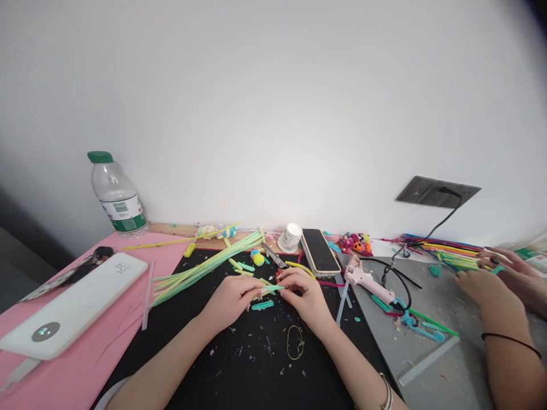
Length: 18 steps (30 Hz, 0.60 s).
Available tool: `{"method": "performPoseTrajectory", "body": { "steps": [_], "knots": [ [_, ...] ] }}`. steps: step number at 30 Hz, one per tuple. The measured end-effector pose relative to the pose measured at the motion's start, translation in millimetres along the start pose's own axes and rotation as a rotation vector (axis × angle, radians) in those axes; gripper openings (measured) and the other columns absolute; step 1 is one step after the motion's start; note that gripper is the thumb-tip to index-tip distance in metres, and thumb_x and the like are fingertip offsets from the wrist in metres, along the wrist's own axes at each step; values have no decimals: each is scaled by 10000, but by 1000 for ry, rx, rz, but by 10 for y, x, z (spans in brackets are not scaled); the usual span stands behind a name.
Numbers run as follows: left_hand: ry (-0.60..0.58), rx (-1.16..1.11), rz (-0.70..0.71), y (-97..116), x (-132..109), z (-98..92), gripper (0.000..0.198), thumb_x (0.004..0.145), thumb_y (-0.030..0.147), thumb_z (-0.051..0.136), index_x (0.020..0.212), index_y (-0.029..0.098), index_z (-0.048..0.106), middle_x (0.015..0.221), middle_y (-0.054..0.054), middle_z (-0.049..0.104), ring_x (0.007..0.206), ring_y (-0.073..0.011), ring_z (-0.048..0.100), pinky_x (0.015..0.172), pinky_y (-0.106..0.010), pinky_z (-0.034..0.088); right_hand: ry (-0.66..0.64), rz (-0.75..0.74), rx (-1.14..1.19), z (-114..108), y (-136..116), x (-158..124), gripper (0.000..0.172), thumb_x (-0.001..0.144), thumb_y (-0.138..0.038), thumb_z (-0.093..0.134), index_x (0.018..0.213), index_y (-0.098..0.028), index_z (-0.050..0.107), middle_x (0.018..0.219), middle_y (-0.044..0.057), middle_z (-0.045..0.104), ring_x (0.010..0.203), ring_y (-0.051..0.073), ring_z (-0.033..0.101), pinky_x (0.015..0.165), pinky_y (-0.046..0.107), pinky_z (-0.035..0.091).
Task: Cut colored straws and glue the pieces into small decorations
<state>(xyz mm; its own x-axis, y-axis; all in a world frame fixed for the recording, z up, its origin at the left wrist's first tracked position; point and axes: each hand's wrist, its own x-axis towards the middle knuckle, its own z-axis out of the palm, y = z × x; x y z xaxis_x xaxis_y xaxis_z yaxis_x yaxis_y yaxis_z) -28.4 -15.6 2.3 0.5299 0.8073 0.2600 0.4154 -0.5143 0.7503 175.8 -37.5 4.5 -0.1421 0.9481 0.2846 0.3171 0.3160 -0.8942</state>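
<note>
A short mint-green fuzzy strip [272, 288] is stretched between my two hands above the black mat. My left hand [234, 296] pinches its left end, and my right hand [304, 296] pinches the right end between thumb and finger. Just below lies a teal piece [262, 306]. Behind my left hand are short yellow and green pieces [243, 269] and a small yellow-and-blue ball [257, 258]. A bundle of long pale green and yellow stems [205, 267] reaches out to the left. Scissors [273, 256] lie behind my hands, their handles partly hidden by my right hand.
A paper cup [290, 237] and a phone [319, 252] stand behind. A pink glue gun [368, 280] lies right, its cord near a wall socket [438, 192]. Left are a white power bank [74, 304] and a bottle [117, 193]. Another person's hands [491, 287] work at far right.
</note>
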Motion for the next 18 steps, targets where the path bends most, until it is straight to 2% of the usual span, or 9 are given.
{"method": "performPoseTrajectory", "body": {
  "steps": [10,14,16,18],
  "knots": [
    [32,9,15,4,-6,-1,222,889,210,468,909,208,689,834,-3,699,644,-123,589,656,-216,449,20,-36,-45,9,19,-2,88,718,-117,645,720,-195,687,922,64,626,835,175,610,617,254,480],
    [38,16,0,0,-7,15,210,884,265,487,918,209,687,830,-8,699,627,-127,588,603,-216,446,27,-39,-72,4,12,-3,77,724,-133,644,713,-200,679,915,61,629,820,170,613,609,249,483],
    [86,30,-37,-12,-9,11,211,860,326,533,940,198,681,790,-14,694,597,-131,580,577,-224,446,48,-38,-86,0,12,-4,74,725,-138,642,713,-203,675,919,58,630,811,169,616,606,249,488],
    [186,48,-89,-45,-7,-11,254,856,370,534,966,187,671,790,-25,695,611,-143,592,585,-237,460,77,-46,-120,-4,19,-3,74,730,-143,638,713,-209,667,915,54,634,808,170,618,605,252,491]
  ]
}}
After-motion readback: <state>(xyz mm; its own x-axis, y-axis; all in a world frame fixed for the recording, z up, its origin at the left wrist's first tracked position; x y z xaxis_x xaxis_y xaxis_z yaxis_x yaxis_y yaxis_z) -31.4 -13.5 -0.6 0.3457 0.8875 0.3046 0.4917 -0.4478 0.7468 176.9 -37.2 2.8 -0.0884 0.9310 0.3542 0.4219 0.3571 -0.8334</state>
